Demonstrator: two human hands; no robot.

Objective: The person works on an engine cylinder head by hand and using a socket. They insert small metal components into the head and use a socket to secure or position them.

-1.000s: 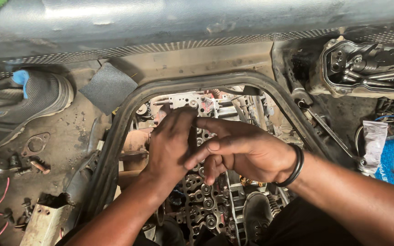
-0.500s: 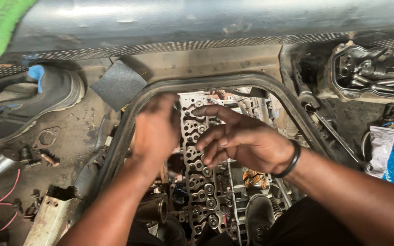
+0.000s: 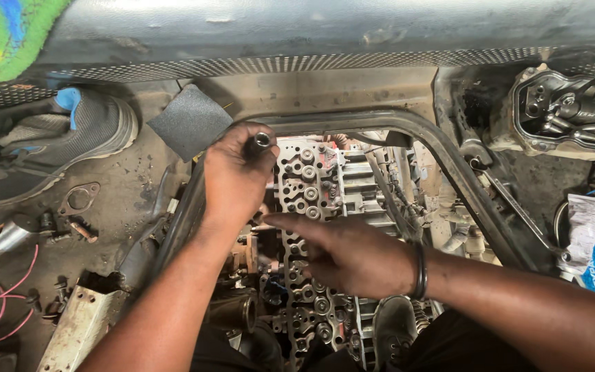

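left grip (image 3: 232, 176) closed round a dark socket tool (image 3: 259, 142); right grip (image 3: 349, 255) holds nothing, fingers out, index pointing left.
tool sits at upper left of the engine head (image 3: 311, 200), inside the black frame opening (image 3: 442, 148). risk, my read: tool could slip from greasy fingers & drop into gaps betw. engine parts. count: 2 hands, 1 socket tool, 1 wristband (image 3: 419, 270), 1 shoe (image 3: 56, 131) w/ blue tab, 1 grey foam pad (image 3: 189, 120), 1 gasket (image 3: 79, 198) on the floor.
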